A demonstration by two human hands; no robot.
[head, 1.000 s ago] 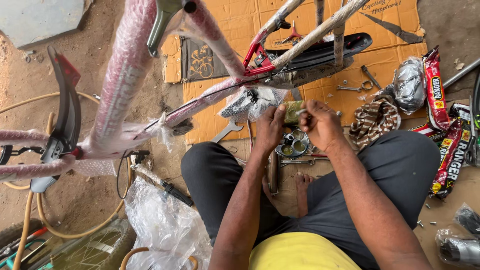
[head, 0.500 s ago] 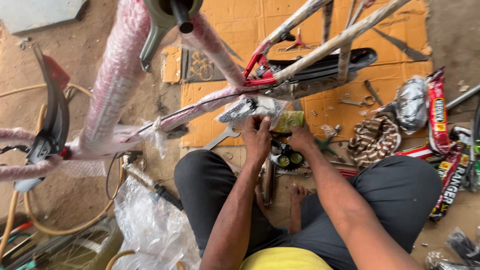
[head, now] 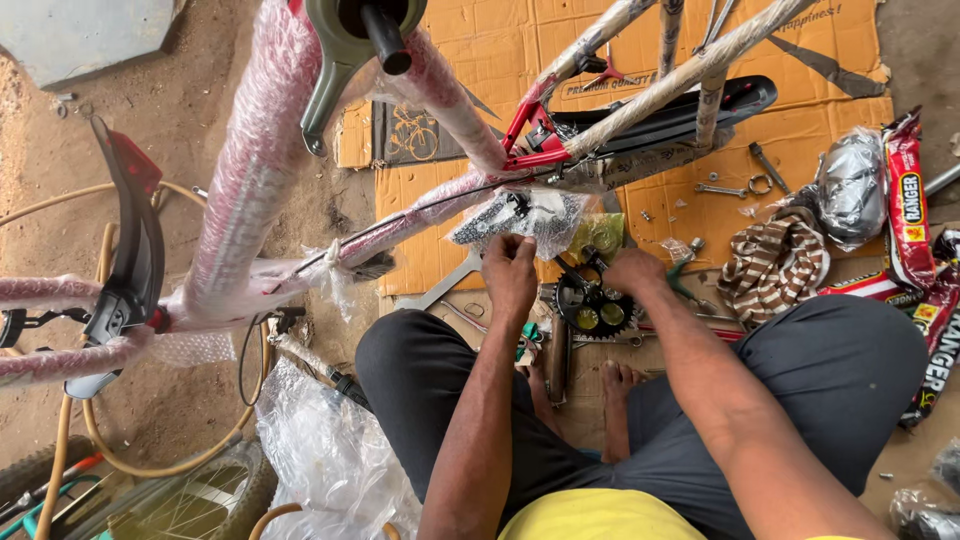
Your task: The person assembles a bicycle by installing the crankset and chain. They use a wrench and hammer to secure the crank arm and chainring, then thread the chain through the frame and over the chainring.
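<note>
An upturned bicycle frame (head: 250, 190), wrapped in clear and pink plastic, stands in front of me. My left hand (head: 510, 275) grips a plastic-wrapped part (head: 520, 215) at the frame's bottom bracket. My right hand (head: 632, 270) rests next to it, fingers closed by a small yellow-green bag (head: 597, 235), just above a black chainring with crank (head: 590, 305). What the right hand holds is hidden. My bare foot (head: 615, 385) lies between my knees.
Flattened cardboard (head: 800, 130) lies under the frame with spanners (head: 725, 188) and small parts on it. A striped cloth (head: 775, 265), a foil-wrapped bundle (head: 850, 185) and red packaged tyres (head: 905, 215) lie right. Crumpled plastic (head: 320, 455), a wheel (head: 170, 505) and a black mudguard (head: 135, 250) sit left.
Both hands have dropped slightly and spread apart at the bottom bracket. The chainring below them has come into clear view. The camera has moved closer and tilted.
</note>
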